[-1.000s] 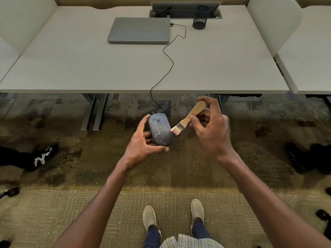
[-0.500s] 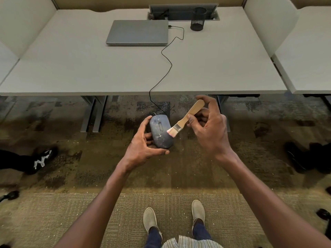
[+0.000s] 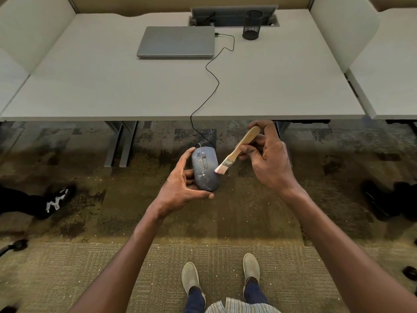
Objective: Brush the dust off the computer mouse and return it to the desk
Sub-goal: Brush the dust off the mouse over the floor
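The left hand (image 3: 180,188) is clamped around the computer mouse (image 3: 205,169), thumb along its left flank and fingers curled underneath, holding it button-side up in the air in front of the desk's near edge, over the carpet (image 3: 112,211); the right hand (image 3: 268,159) is closed on the wooden handle of the brush (image 3: 239,149), pinching it near the metal ferrule, handle tilted up and away; compared with half a second ago, when the bristles lay on the top of the shell, the bristles (image 3: 220,169) now sit at the mouse's right edge, seemingly just touching or leaving it, which reads as the end of a sweep across the top; pale dust flecks remain scattered on the grey shell, most thickly toward its rear, so the brushing looks unfinished and more strokes seem needed before the return; the black cable (image 3: 214,73) runs from the mouse's nose up over the near edge of the desk (image 3: 90,86) to the closed laptop (image 3: 176,41) near the far edge, beside a mesh pen cup (image 3: 250,24) toward the far right; the cable hangs with slack, so setting the mouse back should not strain it.
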A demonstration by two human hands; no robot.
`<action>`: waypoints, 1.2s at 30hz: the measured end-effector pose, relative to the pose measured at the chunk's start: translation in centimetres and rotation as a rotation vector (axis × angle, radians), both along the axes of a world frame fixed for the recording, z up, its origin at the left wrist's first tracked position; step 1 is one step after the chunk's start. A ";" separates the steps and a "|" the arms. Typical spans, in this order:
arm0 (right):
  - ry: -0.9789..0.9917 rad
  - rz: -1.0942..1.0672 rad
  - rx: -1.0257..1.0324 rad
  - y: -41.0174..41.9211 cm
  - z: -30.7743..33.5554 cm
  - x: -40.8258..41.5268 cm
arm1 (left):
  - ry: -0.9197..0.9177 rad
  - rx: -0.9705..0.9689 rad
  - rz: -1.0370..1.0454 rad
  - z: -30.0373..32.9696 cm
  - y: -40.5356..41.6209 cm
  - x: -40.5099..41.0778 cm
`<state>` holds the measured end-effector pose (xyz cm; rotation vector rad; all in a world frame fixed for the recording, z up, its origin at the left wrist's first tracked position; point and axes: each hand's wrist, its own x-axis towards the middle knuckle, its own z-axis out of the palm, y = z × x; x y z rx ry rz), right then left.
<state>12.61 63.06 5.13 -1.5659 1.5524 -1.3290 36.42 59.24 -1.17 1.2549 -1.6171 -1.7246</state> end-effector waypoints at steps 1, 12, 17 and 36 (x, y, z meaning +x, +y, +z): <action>0.000 -0.001 0.000 -0.2 0.0 0.0 | 0.003 0.004 -0.013 0.0 0.0 0.0; 0.069 -0.075 -0.083 -2.8 0.6 -0.2 | 0.028 0.021 -0.100 -0.3 0.0 0.5; 0.116 -0.119 -0.110 -2.8 0.7 -0.1 | 0.017 0.021 -0.099 -0.4 -0.1 0.2; 0.283 0.078 -0.139 -3.2 2.5 1.7 | -0.014 0.009 -0.021 -0.3 -0.2 0.3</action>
